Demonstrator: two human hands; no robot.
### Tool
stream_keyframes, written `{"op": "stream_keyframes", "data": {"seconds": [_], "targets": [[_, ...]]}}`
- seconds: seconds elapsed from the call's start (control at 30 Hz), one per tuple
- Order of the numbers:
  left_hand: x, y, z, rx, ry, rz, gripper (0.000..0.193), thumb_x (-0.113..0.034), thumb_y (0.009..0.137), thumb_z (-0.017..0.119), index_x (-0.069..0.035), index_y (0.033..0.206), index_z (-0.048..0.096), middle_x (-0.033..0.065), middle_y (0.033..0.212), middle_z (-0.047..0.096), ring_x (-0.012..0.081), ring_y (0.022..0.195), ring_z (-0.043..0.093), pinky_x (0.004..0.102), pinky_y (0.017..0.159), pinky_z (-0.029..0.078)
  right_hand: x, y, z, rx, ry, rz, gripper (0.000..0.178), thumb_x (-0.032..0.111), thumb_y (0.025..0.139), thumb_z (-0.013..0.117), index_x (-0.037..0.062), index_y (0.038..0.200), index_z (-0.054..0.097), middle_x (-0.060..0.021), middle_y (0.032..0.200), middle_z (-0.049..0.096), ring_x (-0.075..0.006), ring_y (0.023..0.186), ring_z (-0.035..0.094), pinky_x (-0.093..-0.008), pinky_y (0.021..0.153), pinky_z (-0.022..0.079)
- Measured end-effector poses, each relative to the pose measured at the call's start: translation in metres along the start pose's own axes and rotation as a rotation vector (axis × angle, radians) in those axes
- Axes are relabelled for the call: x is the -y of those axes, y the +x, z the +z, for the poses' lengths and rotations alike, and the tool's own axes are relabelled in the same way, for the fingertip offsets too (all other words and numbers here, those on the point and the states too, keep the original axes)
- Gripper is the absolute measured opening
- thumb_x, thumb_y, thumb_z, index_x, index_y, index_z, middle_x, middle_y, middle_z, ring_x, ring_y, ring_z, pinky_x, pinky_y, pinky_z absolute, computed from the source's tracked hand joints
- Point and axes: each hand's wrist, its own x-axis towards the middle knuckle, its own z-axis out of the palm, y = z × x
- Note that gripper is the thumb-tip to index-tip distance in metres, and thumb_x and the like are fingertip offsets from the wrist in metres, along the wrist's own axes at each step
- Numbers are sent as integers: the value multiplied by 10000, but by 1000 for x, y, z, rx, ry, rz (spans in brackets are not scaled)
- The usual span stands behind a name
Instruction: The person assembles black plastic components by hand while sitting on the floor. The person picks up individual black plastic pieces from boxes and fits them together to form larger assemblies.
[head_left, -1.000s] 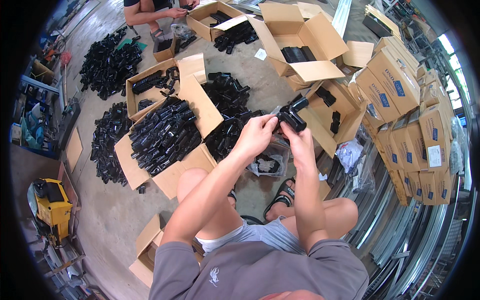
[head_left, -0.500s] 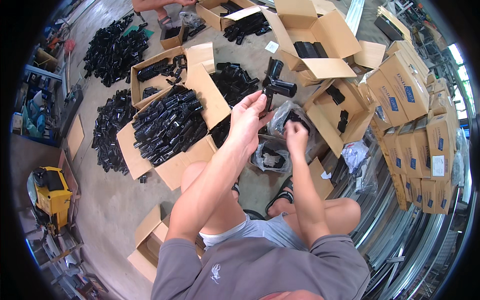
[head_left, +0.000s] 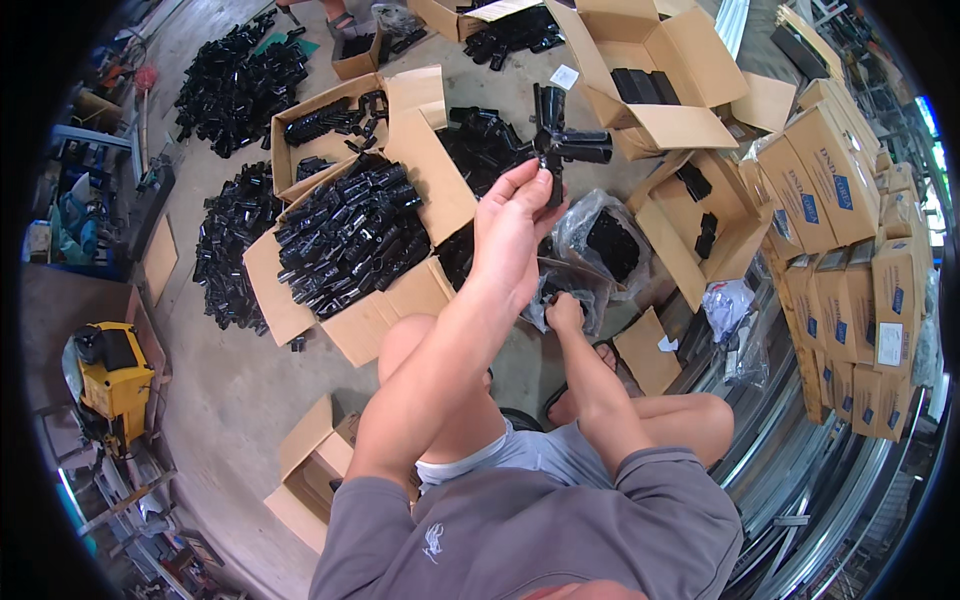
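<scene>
Left hand (head_left: 512,228) is raised, fingers pinched shut around the lower stub of a black multi-arm connector (head_left: 560,143). Connector sits above my fingertips, arms sticking out up, right and down, over the concrete floor (head_left: 225,390).

Right hand (head_left: 566,312) is low, reaching down into a clear plastic bag (head_left: 600,240) with black parts inside. Fingers are curled in the bag mouth; can't tell whether they've got hold of anything.

Around me:
- Open cardboard box (head_left: 345,240) just left of my left forearm, packed with black tube pieces.
- Second open box (head_left: 330,125) behind it, partly filled with the same black parts.
- Loose pile of black parts (head_left: 235,65) on the floor, far left; another heap beside the packed box.
- Open box (head_left: 650,85) beyond the connector, holding a few black blocks.
- Stack of closed cartons (head_left: 850,220) along the right side, with blue labels.
- Yellow machine (head_left: 115,385) at the left edge, well apart from me.

I'm sitting on the floor, knees up, grey shirt, bag between my feet.
</scene>
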Motion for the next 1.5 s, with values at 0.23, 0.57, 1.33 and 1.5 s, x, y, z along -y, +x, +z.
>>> {"op": "stream_keyframes", "data": {"seconds": [0.23,0.57,1.33,1.5], "targets": [[-1,-1,4,25,-19,-10,316,-124,989,601,-14,1275,525,98,1158,646,220,1083,648,387,1002,517,-1,11,9,13,30,-55,213,126,803,627,73,976,740,-252,1034,698,-419,1018,670,-477,883,531],[1,0,2,32,-76,23,316,-89,981,598,-16,1277,517,84,1142,648,223,1086,648,405,1020,515,5,9,-8,-48,213,-114,251,85,790,615,22,999,739,-258,1016,703,-407,978,685,-447,878,537],[25,-22,10,60,-31,247,313,-62,957,647,-43,1251,539,49,1141,687,96,1013,638,285,892,506,183,-120,-238,-468,1333,-730,136,30,870,745,-43,975,700,-68,913,721,-80,793,631,-227,725,498],[27,-23,11,75,-24,275,310,-40,961,632,-32,1255,537,64,1175,679,101,1035,638,270,891,512,180,-125,-244,-424,1325,-732,126,17,873,737,-43,976,697,-80,928,726,-81,819,641,-220,737,498]]}}
